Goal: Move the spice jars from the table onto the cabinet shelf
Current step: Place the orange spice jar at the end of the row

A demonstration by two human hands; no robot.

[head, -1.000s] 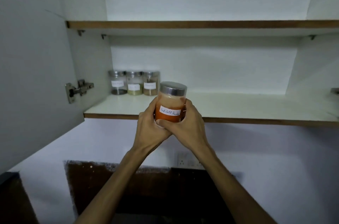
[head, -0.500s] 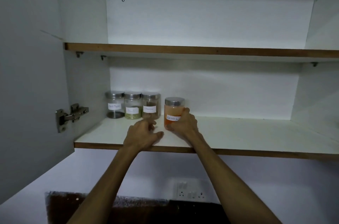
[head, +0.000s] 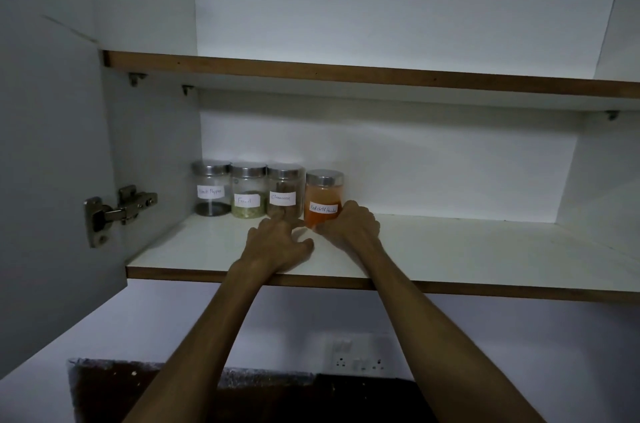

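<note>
A red chilli powder jar [head: 324, 195] with a steel lid stands upright on the lower cabinet shelf [head: 450, 256], at the right end of a row. To its left stand the cinnamon jar [head: 284, 190], a fennel jar [head: 247, 190] and a black pepper jar [head: 210, 187]. My right hand [head: 349, 225] wraps the base of the red jar from the right. My left hand [head: 278, 242] rests flat on the shelf just in front of the cinnamon jar, fingers spread, one fingertip touching that jar.
The upper shelf [head: 381, 74] runs above. The open cabinet door [head: 48, 162] with its metal hinge [head: 117, 213] stands at the left. A wall socket [head: 356, 355] sits below the shelf. To the right of the jars the lower shelf is bare white board.
The red jar went from held in both hands below the shelf edge to standing on the shelf beside the cinnamon jar. My left hand came off it and lies on the shelf.
</note>
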